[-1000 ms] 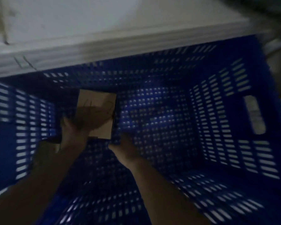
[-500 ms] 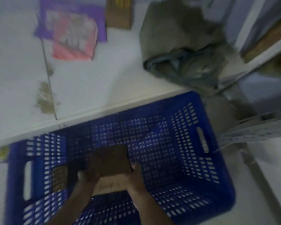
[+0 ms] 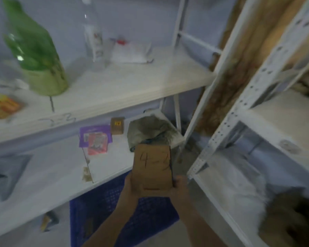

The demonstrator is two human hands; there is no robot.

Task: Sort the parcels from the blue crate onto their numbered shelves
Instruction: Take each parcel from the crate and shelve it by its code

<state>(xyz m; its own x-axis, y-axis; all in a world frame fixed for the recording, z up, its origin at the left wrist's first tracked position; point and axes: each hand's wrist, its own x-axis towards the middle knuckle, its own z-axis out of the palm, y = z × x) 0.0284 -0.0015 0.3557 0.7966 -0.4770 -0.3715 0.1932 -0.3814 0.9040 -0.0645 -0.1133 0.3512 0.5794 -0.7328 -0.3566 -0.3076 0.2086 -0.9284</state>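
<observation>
Now, left to right: the shelf (image 3: 96, 97) marked 3-3 lies up-left; your left hand (image 3: 132, 188) and right hand (image 3: 179, 186) clasp the near end of the parcel (image 3: 152, 166) above the crate (image 3: 100, 211), its long axis running away from your fingers, label blurred, 4-something; the rack (image 3: 221, 132) stands nearer your right hand.

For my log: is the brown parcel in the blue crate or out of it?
Out. The left hand and right hand hold the parcel raised, clear of the crate below it.
</observation>
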